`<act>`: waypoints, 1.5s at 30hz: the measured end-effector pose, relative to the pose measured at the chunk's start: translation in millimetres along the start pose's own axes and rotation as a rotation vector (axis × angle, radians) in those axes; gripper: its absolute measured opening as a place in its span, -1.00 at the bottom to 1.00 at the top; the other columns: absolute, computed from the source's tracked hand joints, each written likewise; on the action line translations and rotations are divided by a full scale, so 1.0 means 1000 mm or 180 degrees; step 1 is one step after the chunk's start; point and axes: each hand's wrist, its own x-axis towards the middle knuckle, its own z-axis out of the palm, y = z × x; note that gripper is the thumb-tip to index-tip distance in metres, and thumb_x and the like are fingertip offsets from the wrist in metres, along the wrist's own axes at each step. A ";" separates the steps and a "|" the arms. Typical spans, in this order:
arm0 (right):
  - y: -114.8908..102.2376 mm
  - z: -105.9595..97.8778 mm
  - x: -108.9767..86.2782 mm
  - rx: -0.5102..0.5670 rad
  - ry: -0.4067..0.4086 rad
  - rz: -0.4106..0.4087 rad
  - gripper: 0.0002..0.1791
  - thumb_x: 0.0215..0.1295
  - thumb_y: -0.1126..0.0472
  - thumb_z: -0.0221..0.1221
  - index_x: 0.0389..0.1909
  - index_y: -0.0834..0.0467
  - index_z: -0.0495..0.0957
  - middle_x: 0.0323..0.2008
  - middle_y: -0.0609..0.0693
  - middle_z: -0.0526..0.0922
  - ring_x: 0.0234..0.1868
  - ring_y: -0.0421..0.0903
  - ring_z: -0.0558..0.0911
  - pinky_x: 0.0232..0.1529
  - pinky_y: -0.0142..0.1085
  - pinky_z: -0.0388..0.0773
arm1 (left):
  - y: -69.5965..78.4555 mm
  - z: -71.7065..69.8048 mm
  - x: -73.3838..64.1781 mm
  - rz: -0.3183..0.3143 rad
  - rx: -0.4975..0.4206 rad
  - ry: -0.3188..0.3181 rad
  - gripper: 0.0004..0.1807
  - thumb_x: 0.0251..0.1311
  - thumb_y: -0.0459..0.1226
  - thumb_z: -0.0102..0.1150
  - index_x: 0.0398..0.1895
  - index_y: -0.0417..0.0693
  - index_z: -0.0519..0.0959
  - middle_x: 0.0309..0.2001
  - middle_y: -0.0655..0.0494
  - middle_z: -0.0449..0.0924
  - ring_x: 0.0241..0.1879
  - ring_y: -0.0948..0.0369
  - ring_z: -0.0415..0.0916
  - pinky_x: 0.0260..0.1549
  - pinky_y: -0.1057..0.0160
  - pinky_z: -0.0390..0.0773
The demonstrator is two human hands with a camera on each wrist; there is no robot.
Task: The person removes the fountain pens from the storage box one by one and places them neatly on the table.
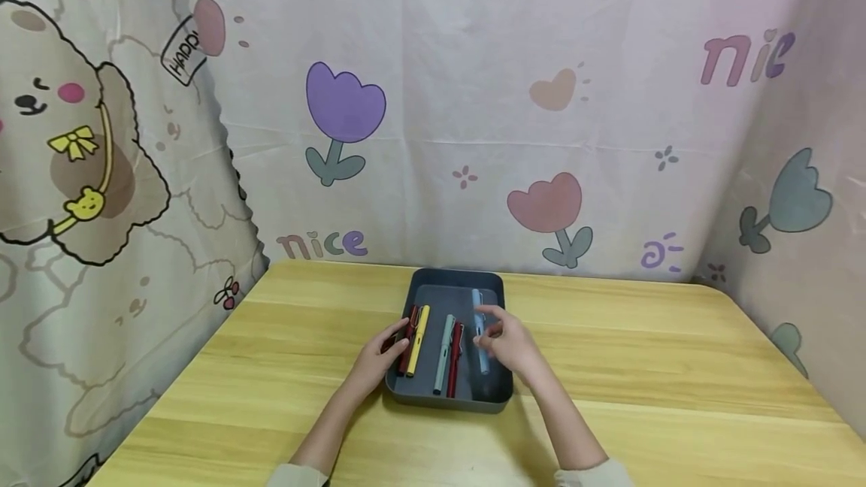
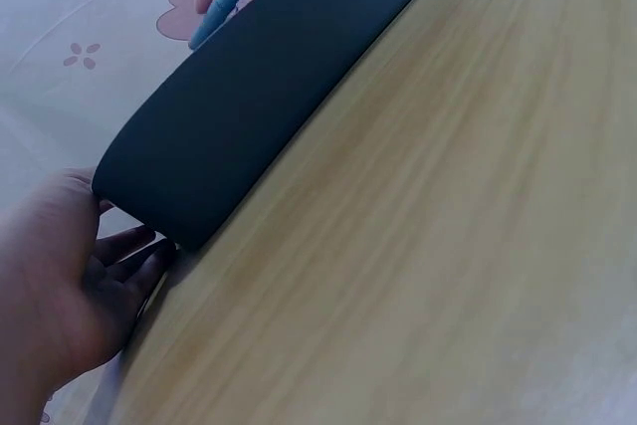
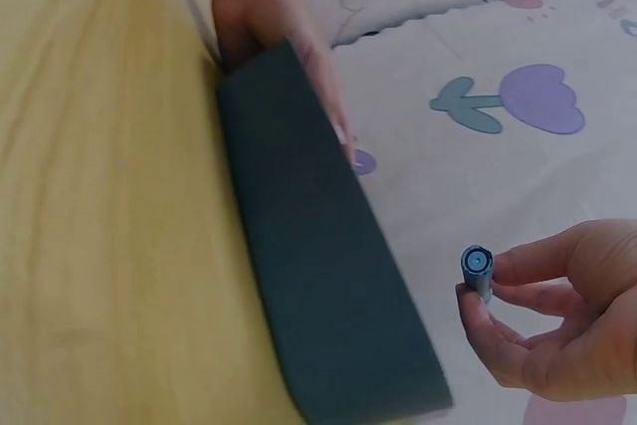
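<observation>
A dark grey tray [image 1: 446, 404] stands on the table, with several slim clip pens in it. My left hand [image 1: 368, 367] grips its left side, the fingers wrapped about the wall near the front corner in the left wrist view. Between thumb and fingers, my right hand [image 1: 514, 344] pinches a light blue pen [image 3: 478, 264] over the tray's right half. That pen shows above the rim in both wrist views. Beside the left fingers lie a dark red pen [image 1: 406, 355] and a yellow pen [image 1: 419, 340]. A grey-green pen [image 1: 443, 355] and another red pen [image 1: 455, 363] lie mid-tray.
The wooden table [image 1: 676, 367] spreads to both sides of the tray. Behind it hangs a pale curtain [image 1: 446, 96] printed with flowers and words, which also covers the left and right sides.
</observation>
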 end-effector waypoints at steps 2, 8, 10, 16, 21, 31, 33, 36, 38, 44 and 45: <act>-0.002 -0.003 0.000 0.0012 0.0028 0.0017 -0.48 0.11 0.50 0.17 0.15 0.23 0.41 -0.51 0.07 0.45 -0.57 -0.10 0.44 -0.50 -0.25 0.47 | 0.007 -0.001 -0.003 0.0019 -0.0018 -0.0024 -0.52 0.30 -0.33 0.01 0.27 -0.29 0.29 0.25 -0.35 0.17 0.24 -0.22 0.08 0.10 -0.15 0.19; -0.005 -0.011 -0.002 0.0026 0.0091 0.0097 -0.47 0.12 0.50 0.16 0.16 0.22 0.40 -0.47 0.09 0.44 -0.52 -0.09 0.47 -0.40 -0.16 0.53 | -0.005 -0.001 -0.003 -0.0009 0.0026 -0.0018 -0.51 0.31 -0.28 0.01 0.29 -0.22 0.29 0.27 -0.29 0.17 0.25 -0.19 0.07 0.11 -0.15 0.17; -0.004 -0.014 -0.002 0.0040 0.0093 0.0098 -0.47 0.11 0.50 0.16 0.16 0.22 0.40 -0.48 0.09 0.45 -0.51 -0.08 0.49 -0.39 -0.16 0.54 | -0.013 0.000 -0.001 -0.0025 0.0019 0.0006 -0.50 0.30 -0.23 0.02 0.29 -0.16 0.31 0.28 -0.25 0.18 0.26 -0.16 0.08 0.12 -0.13 0.19; 0.000 -0.026 0.001 0.0105 0.0074 0.0068 -0.45 0.11 0.51 0.16 0.18 0.24 0.39 -0.47 0.10 0.46 -0.48 -0.09 0.53 -0.37 -0.15 0.55 | -0.002 0.001 -0.002 -0.0013 -0.0008 0.0012 -0.52 0.31 -0.30 0.01 0.27 -0.25 0.31 0.26 -0.31 0.18 0.23 -0.20 0.11 0.09 -0.13 0.22; 0.001 -0.032 -0.001 0.0122 0.0060 0.0056 -0.46 0.12 0.52 0.14 0.18 0.26 0.38 -0.46 0.11 0.45 -0.45 -0.07 0.55 -0.35 -0.14 0.57 | -0.019 0.002 0.004 0.0020 0.0007 0.0039 -0.51 0.31 -0.25 0.02 0.29 -0.16 0.31 0.27 -0.26 0.18 0.24 -0.16 0.11 0.09 -0.11 0.23; 0.003 -0.034 0.001 0.0008 0.0073 0.0096 -0.46 0.12 0.51 0.15 0.17 0.27 0.38 -0.45 0.12 0.45 -0.48 -0.08 0.52 -0.35 -0.13 0.57 | 0.003 -0.001 -0.004 -0.0015 -0.0033 0.0024 -0.52 0.30 -0.32 0.01 0.27 -0.27 0.30 0.26 -0.32 0.18 0.24 -0.21 0.09 0.10 -0.15 0.20; 0.004 -0.035 0.002 -0.0024 0.0089 0.0114 -0.46 0.12 0.51 0.15 0.18 0.28 0.38 -0.45 0.12 0.45 -0.49 -0.08 0.52 -0.34 -0.10 0.57 | 0.011 -0.002 -0.007 -0.0010 -0.0013 0.0021 -0.52 0.30 -0.34 0.01 0.26 -0.29 0.30 0.25 -0.34 0.18 0.23 -0.22 0.09 0.09 -0.15 0.20; 0.006 -0.038 0.003 -0.0048 0.0115 0.0131 -0.46 0.12 0.50 0.15 0.18 0.28 0.38 -0.44 0.12 0.45 -0.50 -0.09 0.51 -0.33 -0.10 0.56 | 0.018 -0.002 -0.009 -0.0004 0.0015 0.0020 -0.53 0.30 -0.34 0.00 0.26 -0.31 0.30 0.24 -0.35 0.18 0.23 -0.22 0.09 0.10 -0.14 0.21; 0.007 -0.040 0.003 -0.0044 0.0122 0.0125 -0.46 0.12 0.51 0.15 0.18 0.28 0.37 -0.44 0.12 0.45 -0.50 -0.09 0.52 -0.34 -0.11 0.57 | 0.018 -0.001 -0.008 -0.0010 0.0003 0.0020 -0.53 0.30 -0.34 0.00 0.26 -0.31 0.29 0.25 -0.35 0.18 0.23 -0.21 0.09 0.10 -0.14 0.20; 0.012 -0.046 0.003 0.0020 0.0075 0.0145 -0.47 0.14 0.50 0.14 0.19 0.30 0.35 -0.43 0.12 0.44 -0.46 -0.09 0.55 -0.32 -0.12 0.57 | 0.017 -0.001 -0.007 0.0003 0.0003 0.0009 -0.53 0.30 -0.35 -0.01 0.26 -0.30 0.30 0.25 -0.34 0.18 0.23 -0.22 0.08 0.10 -0.15 0.19; 0.012 -0.047 0.003 0.0035 0.0071 0.0152 -0.47 0.15 0.50 0.14 0.19 0.30 0.35 -0.43 0.12 0.44 -0.46 -0.09 0.55 -0.32 -0.14 0.57 | 0.018 -0.001 -0.007 0.0002 0.0005 0.0004 -0.53 0.30 -0.35 -0.01 0.26 -0.31 0.30 0.25 -0.35 0.18 0.23 -0.22 0.08 0.10 -0.15 0.19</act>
